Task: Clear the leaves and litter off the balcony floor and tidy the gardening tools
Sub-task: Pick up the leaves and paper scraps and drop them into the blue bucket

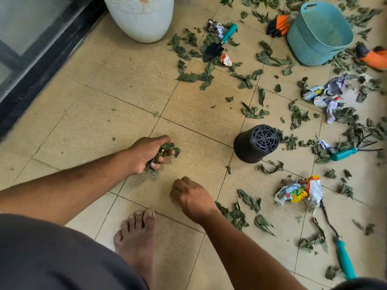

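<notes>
My left hand (146, 153) grips a bunch of green leaves (165, 148) just above the tan tiled floor (117, 97). My right hand (191, 198) is curled low over the tiles by my bare foot; whether it holds anything is hidden by its back. More leaves (249, 200) lie scattered to the right. Crumpled wrappers lie among them, one colourful (300, 190) and a grey-white heap (326, 95). Teal-handled tools lie about: a trowel (219, 43), a hand fork (345, 153) and a long tool (343, 258).
A black plastic pot (254, 144) lies on its side mid-floor. A teal basket (318, 34) stands at the back right with orange-black gloves (278, 26) beside it and an orange glove (372, 57) at the right edge. A white planter (142, 17) and a dark door frame (41, 65) bound the left.
</notes>
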The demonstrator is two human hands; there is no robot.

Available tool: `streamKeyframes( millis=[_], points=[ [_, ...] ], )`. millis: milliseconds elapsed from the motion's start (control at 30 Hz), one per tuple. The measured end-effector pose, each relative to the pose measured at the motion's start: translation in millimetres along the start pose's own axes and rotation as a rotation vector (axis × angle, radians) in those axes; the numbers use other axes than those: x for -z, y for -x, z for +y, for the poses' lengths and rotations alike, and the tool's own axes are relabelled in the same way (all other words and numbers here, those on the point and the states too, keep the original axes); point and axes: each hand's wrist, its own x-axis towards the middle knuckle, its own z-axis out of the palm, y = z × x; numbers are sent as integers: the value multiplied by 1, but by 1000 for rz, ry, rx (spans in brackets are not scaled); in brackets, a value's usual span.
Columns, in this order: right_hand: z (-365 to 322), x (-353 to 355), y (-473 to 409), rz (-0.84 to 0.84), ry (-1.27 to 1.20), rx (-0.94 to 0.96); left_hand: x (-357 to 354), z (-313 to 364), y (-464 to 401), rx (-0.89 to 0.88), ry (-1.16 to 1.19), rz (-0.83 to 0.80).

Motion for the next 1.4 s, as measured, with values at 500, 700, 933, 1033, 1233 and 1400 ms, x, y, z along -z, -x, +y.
streamKeyframes(
  millis=[500, 700, 933, 1033, 1233, 1400],
  points=[
    [84, 37, 38, 264, -117, -889, -1, 10, -5, -401, -783, 103],
    [82, 37, 41, 186, -35, -736, -3, -11, -26, -649, -1279, 188],
    [104, 69, 44, 437, -1330, -1171, -8, -6, -34, -688, -1327, 180],
    [108, 79, 57, 420, -1427, -1145, -12, -1, -32, -491, -1188, 83],
    [94, 58, 80, -78, -544, -700, -50, -2, -9, -164, -809, -110],
    [57, 39, 87, -204, 35, -415, -69, -13, 10, -7, -632, -267]
  ],
)
